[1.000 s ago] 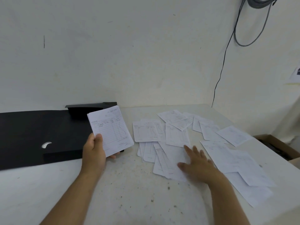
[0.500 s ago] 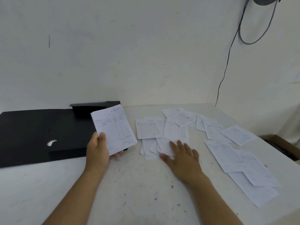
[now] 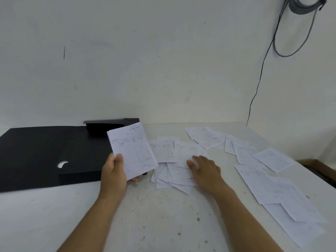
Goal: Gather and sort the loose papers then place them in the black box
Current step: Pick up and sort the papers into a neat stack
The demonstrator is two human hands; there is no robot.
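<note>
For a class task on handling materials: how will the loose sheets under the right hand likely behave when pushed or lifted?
The loose sheets look thin and overlap in a fan, so a push from the right hand will probably slide them over one another. Lifted singly, they would likely flop. The stack in the left hand grip stays fairly flat, suggesting several together are stiffer.

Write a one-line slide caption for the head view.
Left hand grips a stack of white slips; right hand presses loose papers beside the flat black box.
</note>
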